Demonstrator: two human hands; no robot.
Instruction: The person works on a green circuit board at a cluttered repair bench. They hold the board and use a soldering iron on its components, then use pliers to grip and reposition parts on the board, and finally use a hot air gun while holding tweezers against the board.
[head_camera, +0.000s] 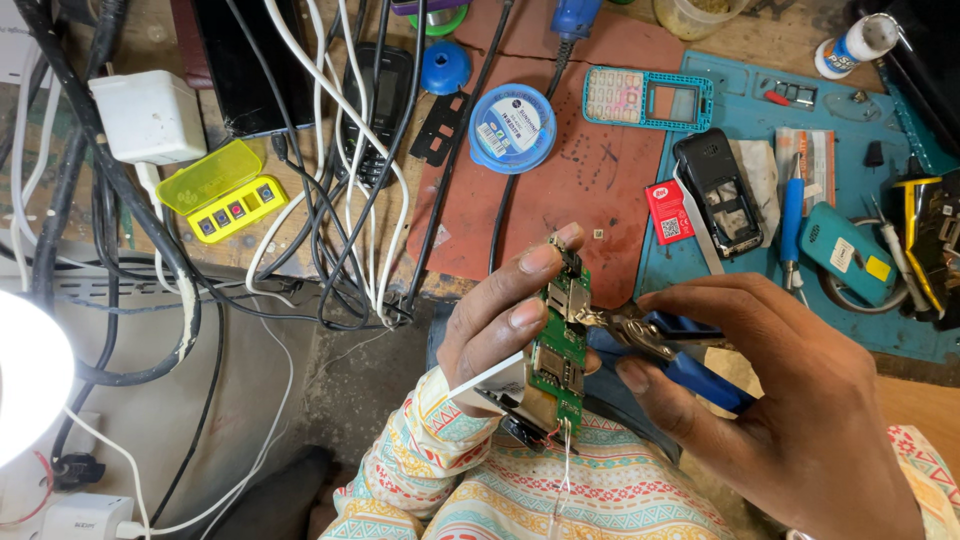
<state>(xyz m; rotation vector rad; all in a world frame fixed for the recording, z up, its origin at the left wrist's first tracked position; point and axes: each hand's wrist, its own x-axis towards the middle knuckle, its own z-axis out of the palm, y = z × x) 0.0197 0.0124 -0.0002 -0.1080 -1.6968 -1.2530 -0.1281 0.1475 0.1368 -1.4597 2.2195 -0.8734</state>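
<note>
My left hand (500, 315) holds a green phone circuit board (560, 345) upright, fingers pressed on its left edge, with thin wires hanging from the bottom. My right hand (790, 400) grips blue-handled pliers (655, 335), whose metal jaws touch the board's right edge near its upper middle. Both hands hover over my lap, just in front of the bench edge.
On the bench lie a black phone shell (718, 190), a teal keypad frame (648, 98), a round blue solder tin (512, 127), a blue screwdriver (792, 215), a yellow box (222, 190) and tangled cables (340, 200). A bright lamp (25, 375) glares at left.
</note>
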